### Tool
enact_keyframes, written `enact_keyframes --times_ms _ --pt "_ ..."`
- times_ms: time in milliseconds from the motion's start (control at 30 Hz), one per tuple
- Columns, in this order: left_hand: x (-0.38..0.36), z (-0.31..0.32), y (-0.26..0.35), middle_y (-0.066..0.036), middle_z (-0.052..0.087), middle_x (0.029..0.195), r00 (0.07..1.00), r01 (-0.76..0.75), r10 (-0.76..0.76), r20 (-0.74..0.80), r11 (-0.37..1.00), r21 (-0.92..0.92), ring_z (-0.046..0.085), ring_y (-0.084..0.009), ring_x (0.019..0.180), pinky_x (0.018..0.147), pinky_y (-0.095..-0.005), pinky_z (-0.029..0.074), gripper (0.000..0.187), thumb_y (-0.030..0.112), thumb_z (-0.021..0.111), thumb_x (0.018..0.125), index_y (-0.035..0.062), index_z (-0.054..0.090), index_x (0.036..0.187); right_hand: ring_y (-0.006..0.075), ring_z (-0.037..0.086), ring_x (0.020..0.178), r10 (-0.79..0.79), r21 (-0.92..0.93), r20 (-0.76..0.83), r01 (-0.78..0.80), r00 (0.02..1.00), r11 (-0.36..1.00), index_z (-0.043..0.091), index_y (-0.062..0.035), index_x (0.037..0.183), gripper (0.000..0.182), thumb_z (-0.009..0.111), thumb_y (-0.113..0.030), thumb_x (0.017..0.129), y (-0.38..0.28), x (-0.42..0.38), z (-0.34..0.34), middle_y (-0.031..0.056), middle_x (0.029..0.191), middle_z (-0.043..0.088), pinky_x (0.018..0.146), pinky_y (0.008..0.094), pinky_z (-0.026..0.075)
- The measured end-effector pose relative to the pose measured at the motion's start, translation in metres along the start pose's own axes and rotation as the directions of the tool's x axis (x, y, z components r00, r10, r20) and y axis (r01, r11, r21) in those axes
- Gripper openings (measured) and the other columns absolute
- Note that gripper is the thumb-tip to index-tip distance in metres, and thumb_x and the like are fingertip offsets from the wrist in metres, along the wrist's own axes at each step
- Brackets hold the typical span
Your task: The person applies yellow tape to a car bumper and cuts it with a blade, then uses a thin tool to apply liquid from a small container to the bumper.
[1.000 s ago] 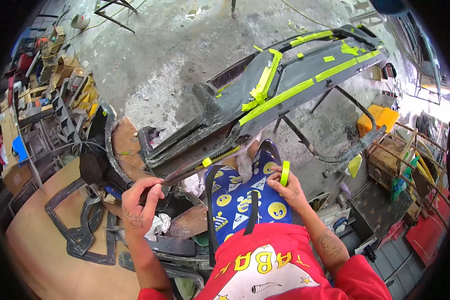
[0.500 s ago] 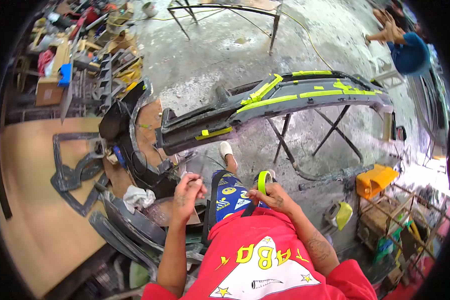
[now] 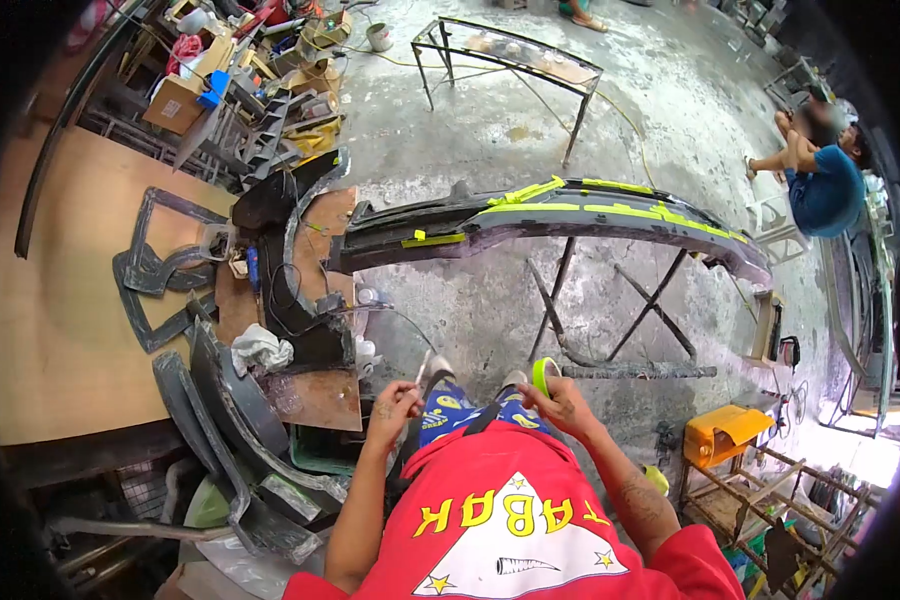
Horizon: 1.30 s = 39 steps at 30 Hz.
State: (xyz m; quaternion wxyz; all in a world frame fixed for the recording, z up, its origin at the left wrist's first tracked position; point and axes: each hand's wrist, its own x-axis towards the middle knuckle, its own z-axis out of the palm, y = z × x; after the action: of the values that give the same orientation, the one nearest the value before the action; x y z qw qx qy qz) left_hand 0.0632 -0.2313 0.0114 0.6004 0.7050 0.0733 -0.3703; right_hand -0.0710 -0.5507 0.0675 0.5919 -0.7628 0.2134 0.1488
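Note:
In my right hand (image 3: pixel 556 400) is a roll of yellow-green tape (image 3: pixel 545 376), its ring standing upright between thumb and fingers. My left hand (image 3: pixel 398 402) pinches a thin, light-coloured object (image 3: pixel 424 368) that points up and away from me; I cannot make out what it is. Beyond both hands, a long dark bumper (image 3: pixel 570 222) lies across a metal stand (image 3: pixel 653 300), with strips of yellow-green tape (image 3: pixel 540 208) along its top and front. Neither hand touches the bumper.
Black frames (image 3: pixel 150 270) lie on a wooden board (image 3: pixel 70 330) at the left, near a crumpled white cloth (image 3: pixel 261 350). An orange container (image 3: pixel 725 436) sits on a rusty rack (image 3: pixel 770 490) at the right. A person (image 3: pixel 828 190) sits at the upper right, beyond a metal table frame (image 3: pixel 510 50).
The view has shifted, showing more floor and the seated person. My left hand has moved slightly right and down in view, and my right hand slightly right. Both keep their hold.

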Motion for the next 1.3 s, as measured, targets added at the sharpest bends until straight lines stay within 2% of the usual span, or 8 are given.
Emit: enact_keyframes --times_ms 167,267,367,500,667,867,1167,1300 --pt "0.002 -0.061 -0.062 -0.007 0.064 0.078 0.992 0.039 -0.044 -0.119 0.998 -0.040 0.058 -0.0107 0.063 0.062 -0.0260 0.052 0.021 0.013 0.062 0.093 0.0014 0.059 0.110 0.0171 0.063 0.060 -0.206 -0.021 -0.133 0.206 0.969 0.978 0.068 -0.0004 0.078 0.043 0.062 -0.039 0.096 -0.023 0.004 0.039 0.0111 0.066 0.067 0.055 0.0343 0.047" --pt "-0.006 -0.102 -0.100 -0.008 0.065 0.078 0.974 0.086 -0.092 -0.208 0.996 -0.035 0.057 -0.0114 0.062 0.060 -0.0270 0.052 0.019 0.011 0.060 0.093 -0.0004 0.059 0.108 0.0245 0.063 0.060 -0.016 0.005 0.044 0.015 0.999 1.000 0.067 0.0005 0.078 0.045 0.062 -0.041 0.095 -0.037 0.013 0.071 0.0148 0.068 0.067 0.056 0.0388 0.048" --pt "-0.041 -0.144 -0.120 -0.008 0.065 0.076 0.971 0.092 -0.104 -0.217 0.994 -0.064 0.057 -0.0111 0.060 0.057 -0.0269 0.052 0.018 0.012 0.060 0.093 -0.0011 0.059 0.105 0.0375 0.062 0.062 -0.222 -0.401 0.183 0.279 0.958 0.873 0.064 0.0035 0.074 0.059 0.059 -0.052 0.093 -0.052 0.015 0.103 0.0212 0.068 0.063 0.060 0.0453 0.048" --pt "-0.056 -0.214 -0.183 -0.009 0.064 0.070 0.966 0.104 -0.097 -0.241 0.995 0.014 0.057 -0.0112 0.054 0.048 -0.0269 0.051 0.015 0.012 0.061 0.092 -0.0016 0.059 0.099 0.0431 0.059 0.063 -0.308 -0.431 0.326 0.431 0.894 0.793 0.062 0.0058 0.073 0.064 0.055 -0.055 0.094 -0.052 0.013 0.155 0.0262 0.068 0.059 0.060 0.0481 0.046" --pt "-0.048 -0.276 -0.229 -0.008 0.064 0.066 0.975 0.086 -0.032 -0.218 0.966 0.243 0.057 -0.0126 0.049 0.044 -0.0272 0.048 0.013 0.011 0.060 0.091 -0.0011 0.061 0.092 0.0433 0.060 0.064 -0.225 -0.493 0.261 0.330 0.939 0.805 0.061 0.0046 0.072 0.064 0.053 -0.055 0.094 -0.068 0.001 0.186 0.0262 0.068 0.059 0.061 0.0486 0.047" --pt "-0.009 -0.326 -0.238 -0.008 0.058 0.055 0.939 0.337 -0.269 -0.216 0.845 0.415 0.055 -0.0189 0.043 0.039 -0.0329 0.041 0.017 0.015 0.066 0.077 -0.0018 0.064 0.075 0.0442 0.060 0.064 -0.220 -0.516 0.121 0.250 0.968 0.819 0.062 0.0032 0.075 0.062 0.054 -0.055 0.093 -0.070 -0.026 0.203 0.0243 0.067 0.060 0.062 0.0493 0.049" --pt "0.061 -0.299 -0.192 -0.009 0.055 0.056 0.968 0.241 -0.187 -0.168 0.879 0.411 0.052 -0.0216 0.045 0.046 -0.0377 0.042 0.018 0.016 0.066 0.080 -0.0005 0.061 0.075 0.0432 0.061 0.068 -0.163 -0.438 0.054 0.170 0.985 0.883 0.062 0.0057 0.073 0.065 0.055 -0.056 0.093 -0.057 -0.035 0.206 0.0258 0.071 0.061 0.066 0.0488 0.048" --pt "0.082 -0.249 -0.169 -0.017 0.053 0.059 0.943 -0.315 0.311 0.115 0.733 0.603 0.057 -0.0270 0.058 0.057 -0.0404 0.042 0.027 0.022 0.065 0.084 -0.0032 0.059 0.077 0.0475 0.062 0.077 -0.131 -0.400 0.057 0.143 0.990 0.905 0.063 0.0060 0.081 0.062 0.054 -0.055 0.093 -0.059 -0.040 0.188 0.0295 0.078 0.063 0.071 0.0517 0.049"
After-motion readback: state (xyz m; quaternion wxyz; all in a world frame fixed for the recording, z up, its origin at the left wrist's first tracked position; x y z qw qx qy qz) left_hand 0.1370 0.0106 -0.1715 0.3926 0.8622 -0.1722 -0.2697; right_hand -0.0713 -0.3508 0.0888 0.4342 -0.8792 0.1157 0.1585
